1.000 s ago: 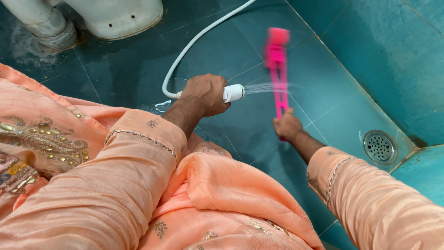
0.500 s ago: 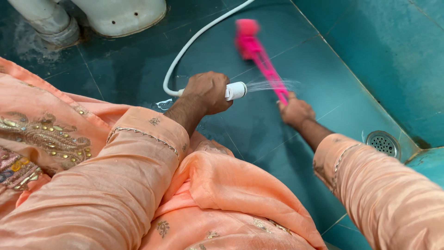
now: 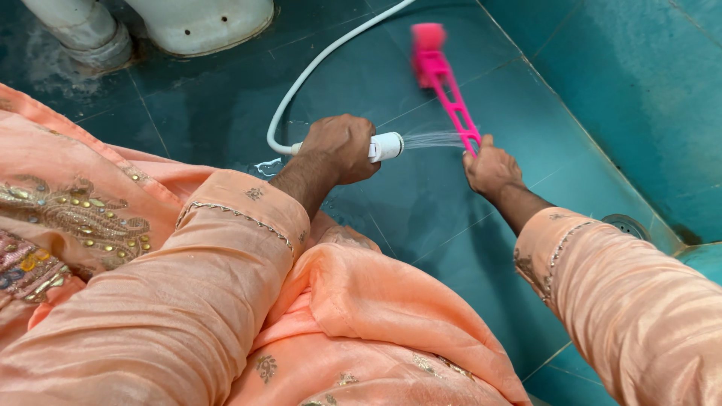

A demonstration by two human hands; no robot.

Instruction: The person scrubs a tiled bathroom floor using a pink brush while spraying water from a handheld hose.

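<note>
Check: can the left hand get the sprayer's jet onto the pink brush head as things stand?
Probably yes. The left hand holds the sprayer; its jet already crosses bare floor to the pink brush handle, nothing between.

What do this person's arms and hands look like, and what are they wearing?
Both hands, the left hand and the right hand, are bare, with no gloves or rings visible. Each arm wears a loose, shiny peach sleeve with a thin beaded trim at the cuff and small embroidered motifs.
</note>
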